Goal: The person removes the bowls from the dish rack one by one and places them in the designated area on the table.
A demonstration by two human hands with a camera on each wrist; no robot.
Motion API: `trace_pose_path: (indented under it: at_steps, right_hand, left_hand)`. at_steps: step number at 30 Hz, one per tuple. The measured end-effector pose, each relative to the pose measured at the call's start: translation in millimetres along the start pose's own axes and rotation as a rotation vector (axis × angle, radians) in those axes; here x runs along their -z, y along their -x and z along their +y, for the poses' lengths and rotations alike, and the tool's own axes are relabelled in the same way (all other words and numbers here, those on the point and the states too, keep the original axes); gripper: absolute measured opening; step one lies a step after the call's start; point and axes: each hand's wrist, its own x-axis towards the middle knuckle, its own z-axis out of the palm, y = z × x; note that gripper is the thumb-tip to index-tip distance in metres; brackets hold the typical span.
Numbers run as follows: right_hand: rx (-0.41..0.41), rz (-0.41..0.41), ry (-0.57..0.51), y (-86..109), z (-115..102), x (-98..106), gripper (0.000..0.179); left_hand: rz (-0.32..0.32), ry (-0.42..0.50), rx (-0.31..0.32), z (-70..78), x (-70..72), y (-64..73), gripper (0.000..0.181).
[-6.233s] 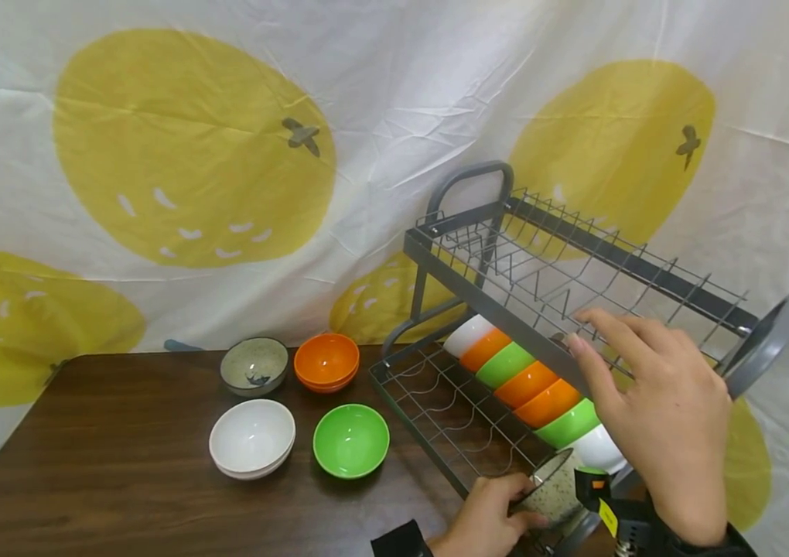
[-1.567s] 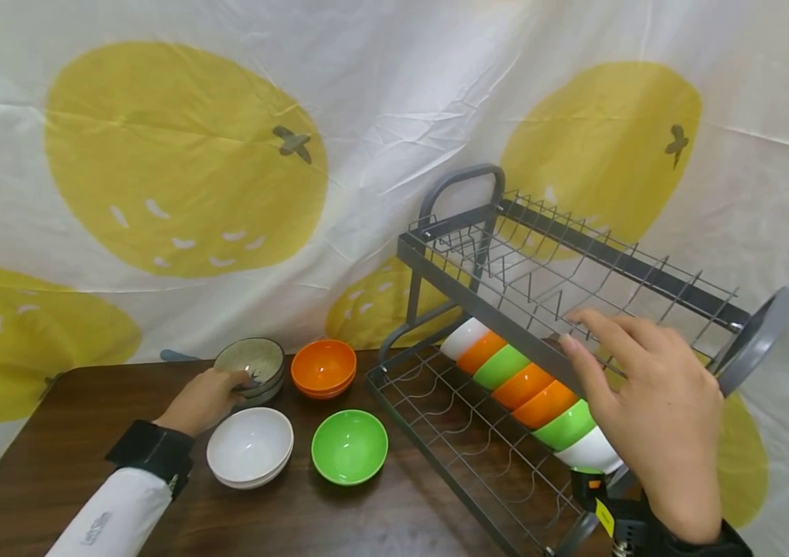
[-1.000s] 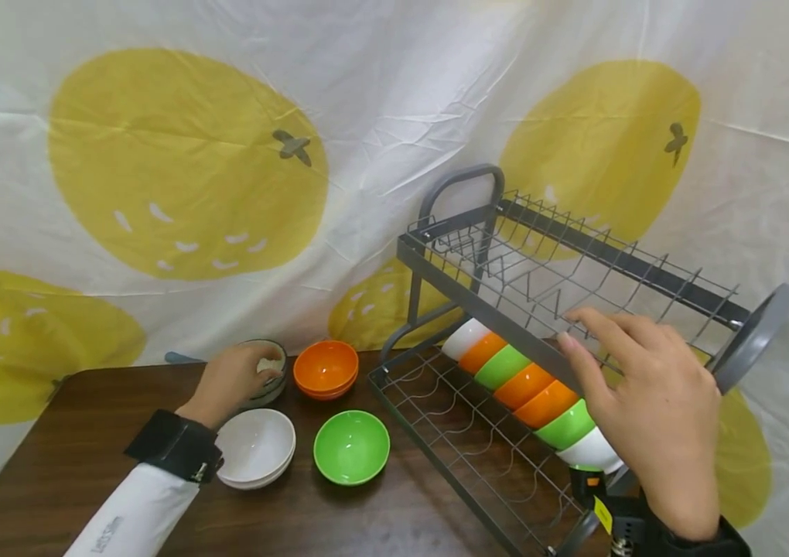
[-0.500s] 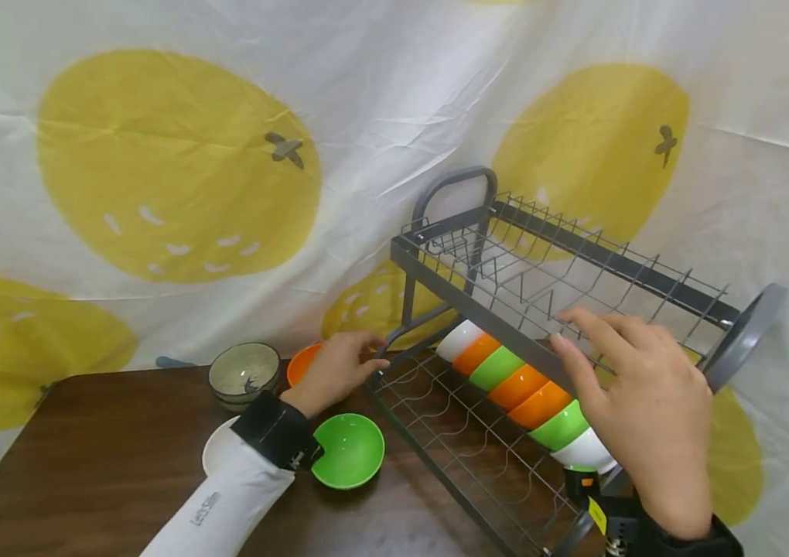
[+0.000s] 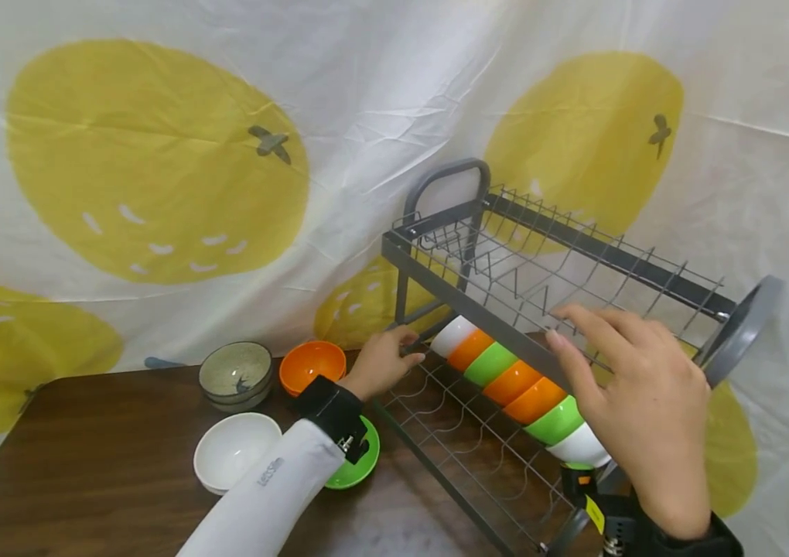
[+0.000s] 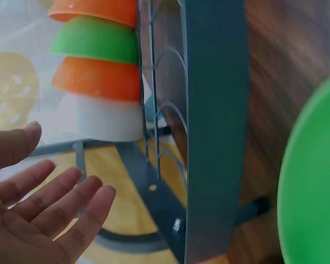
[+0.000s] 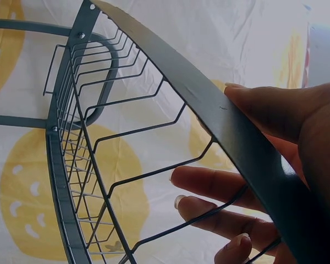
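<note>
A grey two-tier wire dish rack (image 5: 476, 313) stands at the right. On its lower tier a row of tilted bowls runs from a white bowl (image 5: 452, 336) at the far left end, through orange and green ones, to another white bowl (image 5: 581, 447). My left hand (image 5: 380, 365) reaches to that far left end. In the left wrist view its loosely spread fingers (image 6: 71, 204) are near the end white bowl (image 6: 102, 120) and hold nothing. My right hand (image 5: 648, 418) grips the upper front rail, thumb outside and fingers (image 7: 209, 181) inside among the wires.
On the brown wooden table (image 5: 109, 472) left of the rack stand stacked speckled bowls (image 5: 233, 377), orange bowls (image 5: 312, 365), white bowls (image 5: 234, 450) and a green bowl (image 5: 361, 466) partly behind my left wrist. A lemon-print cloth (image 5: 367, 116) hangs behind.
My left hand had a speckled bowl at the rack's front; that bowl now stacks on the other speckled one. The hand has since moved right to the rack, empty. My right hand stays put.
</note>
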Motion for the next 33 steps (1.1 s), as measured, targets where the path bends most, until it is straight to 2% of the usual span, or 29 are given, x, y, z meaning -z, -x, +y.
trace_pose_path:
  at_steps: [3,7,11,15,19,23,27,33]
  right_hand:
    - [-0.003,0.001,0.007,0.3,1,1,0.032]
    - [-0.009,-0.014,0.002,0.7,1,2,0.032]
    - [-0.003,-0.015,0.0,-0.3,1,2,0.032]
    - [-0.001,-0.011,0.003,-0.8,1,3,0.032]
    - [-0.005,-0.007,-0.006,-0.2,0,2,0.031]
    - [0.002,0.008,-0.014,-0.4,0,1,0.031]
    - [0.004,0.007,0.004,-1.2,2,2,0.031]
    - [-0.008,-0.01,-0.008,0.6,3,1,0.03]
  left_hand:
    - [0.012,0.114,0.025,0.7,-8.3,-5.8,0.04]
    - [0.03,0.149,0.059,0.3,-16.8,-11.0,0.044]
    - [-0.005,0.185,0.085,-2.7,-22.1,-15.7,0.05]
    - [-0.038,0.281,0.089,-7.3,-25.7,-19.7,0.051]
    - [-0.021,0.357,0.114,-11.3,-29.1,-21.7,0.047]
    - [0.012,0.369,0.112,-11.3,-33.3,-24.8,0.044]
    - [0.001,0.385,0.078,-7.7,-39.2,-29.6,0.044]
    - [-0.006,0.395,0.067,-2.2,-44.9,-34.4,0.043]
